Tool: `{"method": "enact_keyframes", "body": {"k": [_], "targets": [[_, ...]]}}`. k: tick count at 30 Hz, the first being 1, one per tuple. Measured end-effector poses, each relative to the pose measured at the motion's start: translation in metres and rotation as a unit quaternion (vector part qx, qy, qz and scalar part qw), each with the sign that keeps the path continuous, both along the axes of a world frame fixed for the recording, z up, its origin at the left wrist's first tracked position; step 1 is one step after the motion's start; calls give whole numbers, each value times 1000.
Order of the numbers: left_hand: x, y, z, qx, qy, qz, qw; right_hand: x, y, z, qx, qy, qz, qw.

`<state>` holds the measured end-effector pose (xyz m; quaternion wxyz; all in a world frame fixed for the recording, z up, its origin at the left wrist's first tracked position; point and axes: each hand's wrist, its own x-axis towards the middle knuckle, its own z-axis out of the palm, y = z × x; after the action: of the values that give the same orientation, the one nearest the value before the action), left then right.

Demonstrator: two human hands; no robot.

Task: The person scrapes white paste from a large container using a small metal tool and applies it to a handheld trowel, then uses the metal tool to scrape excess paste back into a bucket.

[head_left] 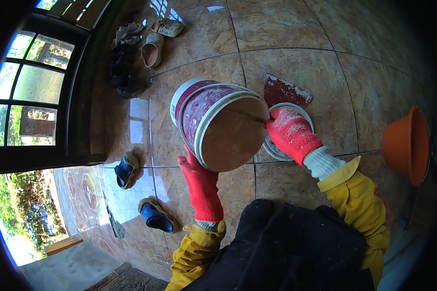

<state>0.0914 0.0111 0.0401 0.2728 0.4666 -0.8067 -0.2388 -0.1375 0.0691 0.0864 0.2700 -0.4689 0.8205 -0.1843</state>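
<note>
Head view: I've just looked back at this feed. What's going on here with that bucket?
A person in red knit gloves is handling a maroon-and-white round plastic bucket, tilted with its mouth toward the camera. The left hand is against its lower side. The right hand, dusted white, has a thin dark tool in its grip, at the bucket's rim. A white round container sits partly hidden beyond that hand, near a flat dark-red piece crusted white.

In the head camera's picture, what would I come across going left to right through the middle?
Paned window, blue clog nearer the window, tilted bucket, red-gloved right hand, orange basin.
</note>
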Motion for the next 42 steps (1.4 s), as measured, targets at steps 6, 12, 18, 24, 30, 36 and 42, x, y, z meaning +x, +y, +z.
{"method": "enact_keyframes", "body": {"k": [6, 12, 18, 24, 30, 36, 42], "targets": [[-19, 0, 42, 78, 130, 123, 981, -4, 2, 3, 9, 35, 9, 999], [-41, 1, 58, -69, -142, 217, 963, -6, 8, 26, 13, 82, 42, 996], [-49, 3, 56, -127, -133, 112, 976, 9, 32, 46, 66, 392, 128, 909], [-55, -11, 66, -102, -130, 125, 978, 10, 48, 30, -73, 172, 189, 964], [-55, -22, 78, -10, -149, 136, 979, -7, -8, 49, -23, 370, 175, 912], [-49, -35, 73, -99, -117, 125, 980, -13, 0, 20, -73, 291, 246, 922], [-51, -39, 75, -62, -143, 124, 980, -14, -10, 21, -69, 349, 244, 902]]}}
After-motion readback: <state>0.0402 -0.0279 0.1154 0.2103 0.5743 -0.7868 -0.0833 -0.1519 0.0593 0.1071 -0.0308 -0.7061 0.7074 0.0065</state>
